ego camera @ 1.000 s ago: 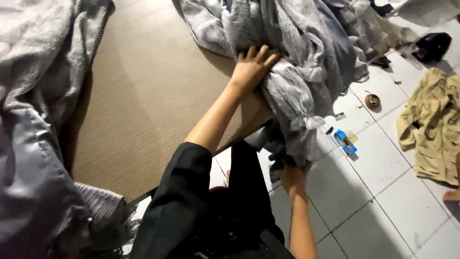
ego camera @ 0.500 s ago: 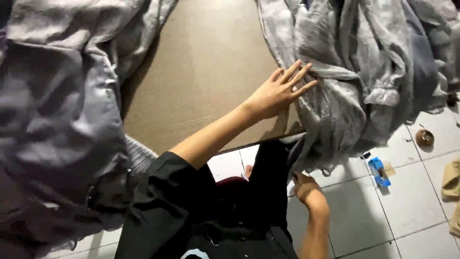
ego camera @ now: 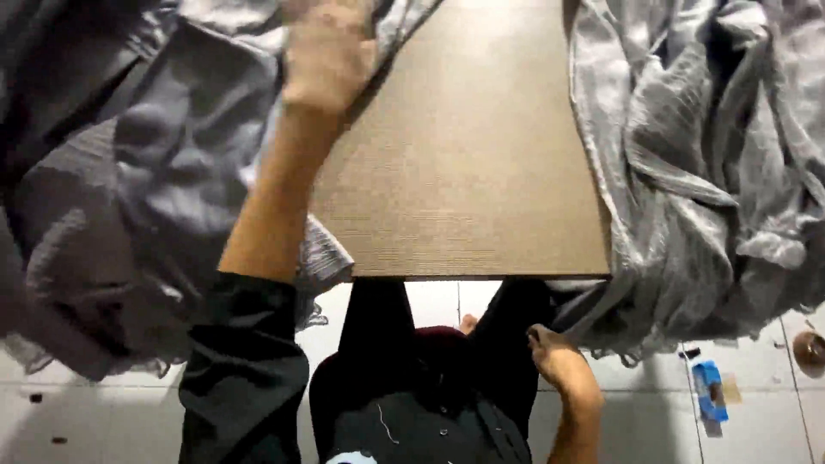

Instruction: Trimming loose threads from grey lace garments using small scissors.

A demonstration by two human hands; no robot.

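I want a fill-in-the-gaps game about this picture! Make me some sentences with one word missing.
1. The left hand reaches over the grey cloth piled on the ____ side of the table.
2. The bare table top is ____ in colour.
3. The right hand is down below the table edge, by the hanging cloth, over a floor covered in white ____.
4. The small box lying on the floor is ____.

Missing words: left; brown; tiles; blue

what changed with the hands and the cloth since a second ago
The left hand left the grey cloth on the right and swung across the brown board to the grey cloth on the left. The right hand stayed low, at the right cloth's hanging edge.
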